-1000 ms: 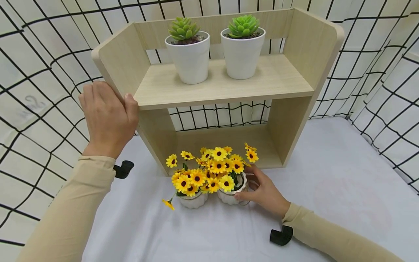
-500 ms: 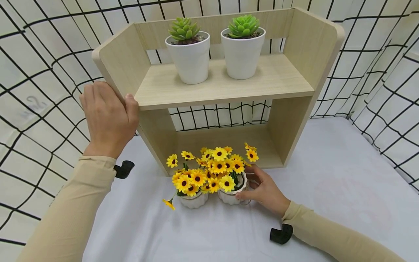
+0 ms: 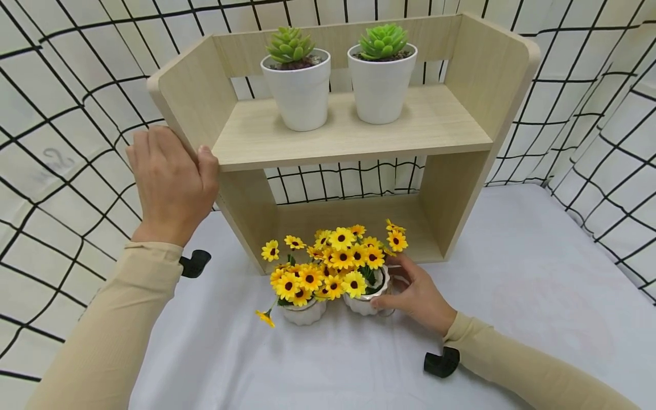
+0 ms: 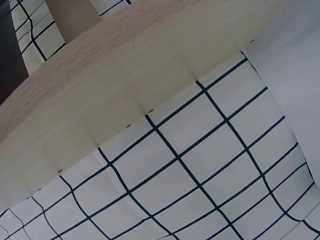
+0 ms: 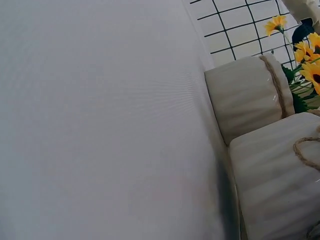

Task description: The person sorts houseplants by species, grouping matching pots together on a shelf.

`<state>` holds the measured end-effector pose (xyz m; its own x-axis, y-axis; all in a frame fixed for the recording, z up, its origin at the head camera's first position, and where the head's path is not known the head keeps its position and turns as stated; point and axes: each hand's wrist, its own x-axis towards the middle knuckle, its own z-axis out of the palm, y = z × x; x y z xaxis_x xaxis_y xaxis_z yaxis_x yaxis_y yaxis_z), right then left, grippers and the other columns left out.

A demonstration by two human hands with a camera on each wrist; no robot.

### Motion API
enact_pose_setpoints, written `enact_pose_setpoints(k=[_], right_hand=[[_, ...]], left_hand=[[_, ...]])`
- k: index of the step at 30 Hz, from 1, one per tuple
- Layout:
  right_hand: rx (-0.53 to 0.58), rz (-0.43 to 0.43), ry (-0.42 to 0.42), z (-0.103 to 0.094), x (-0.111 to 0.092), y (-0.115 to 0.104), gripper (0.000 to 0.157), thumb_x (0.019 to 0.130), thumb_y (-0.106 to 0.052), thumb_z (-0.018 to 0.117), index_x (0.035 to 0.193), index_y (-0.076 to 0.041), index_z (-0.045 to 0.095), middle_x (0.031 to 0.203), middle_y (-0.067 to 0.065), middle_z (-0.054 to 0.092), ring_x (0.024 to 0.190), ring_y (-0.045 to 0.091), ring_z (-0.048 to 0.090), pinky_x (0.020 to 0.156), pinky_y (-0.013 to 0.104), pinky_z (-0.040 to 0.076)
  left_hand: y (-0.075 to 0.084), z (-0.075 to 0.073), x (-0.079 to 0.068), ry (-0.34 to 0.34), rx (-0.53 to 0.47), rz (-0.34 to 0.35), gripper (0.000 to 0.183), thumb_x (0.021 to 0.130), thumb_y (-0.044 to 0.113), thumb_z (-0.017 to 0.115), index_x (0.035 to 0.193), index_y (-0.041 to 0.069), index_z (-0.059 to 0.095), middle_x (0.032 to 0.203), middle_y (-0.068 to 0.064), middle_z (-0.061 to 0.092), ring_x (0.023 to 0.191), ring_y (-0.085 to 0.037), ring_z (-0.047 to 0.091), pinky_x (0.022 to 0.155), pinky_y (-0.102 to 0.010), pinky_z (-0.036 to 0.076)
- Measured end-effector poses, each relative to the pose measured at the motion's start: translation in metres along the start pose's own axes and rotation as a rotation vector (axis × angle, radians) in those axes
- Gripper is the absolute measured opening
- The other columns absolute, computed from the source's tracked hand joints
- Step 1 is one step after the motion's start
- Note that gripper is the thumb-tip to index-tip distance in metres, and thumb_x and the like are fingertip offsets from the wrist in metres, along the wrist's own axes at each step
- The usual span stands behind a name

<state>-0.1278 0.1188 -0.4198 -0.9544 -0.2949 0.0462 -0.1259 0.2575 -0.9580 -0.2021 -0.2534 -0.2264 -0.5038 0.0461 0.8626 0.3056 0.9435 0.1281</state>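
Observation:
My left hand (image 3: 174, 185) grips the left side panel of a pale two-tier wooden shelf (image 3: 353, 128), thumb along the front edge. The left wrist view shows that panel (image 4: 125, 75) close up. In front of the shelf, my right hand (image 3: 420, 296) holds the right-hand flower pot (image 3: 361, 306), a white ribbed pot of yellow daisy-like flowers (image 3: 342, 259), thumb on its near side. A matching flower pot (image 3: 306, 314) stands just left, their blooms overlapping. The right wrist view shows the held pot (image 5: 275, 175), with a twine loop, beside the other pot (image 5: 250, 95).
Two succulents in white pots, a left one (image 3: 302, 94) and a right one (image 3: 381, 85), stand on the upper tier. Black wire mesh (image 3: 589, 131) surrounds the shelf at back and sides. A white cloth (image 3: 538, 273) covers the table.
The right-hand flower pot and my right hand have shifted slightly up in the head view, toward the shelf. My left hand keeps its grip on the panel.

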Motion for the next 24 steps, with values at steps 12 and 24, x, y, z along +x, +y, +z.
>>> enact_pose_setpoints(k=[12,24], right_hand=[[-0.004,-0.041,0.058,-0.007,0.007,-0.011,0.077,0.077,-0.017,0.090,0.141,-0.010,0.050,0.146,0.017,0.054,0.134,0.036,0.059,0.113,0.045,0.048],[-0.008,-0.058,0.119,-0.020,0.021,-0.009,0.075,0.079,-0.013,0.087,0.142,-0.011,0.048,0.147,0.012,0.052,0.135,0.035,0.057,0.116,0.050,0.045]], left_hand=[[-0.001,0.001,0.001,0.011,0.008,0.011,0.051,0.099,0.036,0.034,0.110,-0.013,0.046,0.098,-0.035,0.048,0.091,-0.049,0.038,0.082,-0.055,0.026],[-0.001,-0.001,0.000,0.018,0.009,0.021,0.050,0.099,0.035,0.034,0.107,-0.013,0.047,0.096,-0.034,0.048,0.090,-0.048,0.038,0.081,-0.054,0.026]])
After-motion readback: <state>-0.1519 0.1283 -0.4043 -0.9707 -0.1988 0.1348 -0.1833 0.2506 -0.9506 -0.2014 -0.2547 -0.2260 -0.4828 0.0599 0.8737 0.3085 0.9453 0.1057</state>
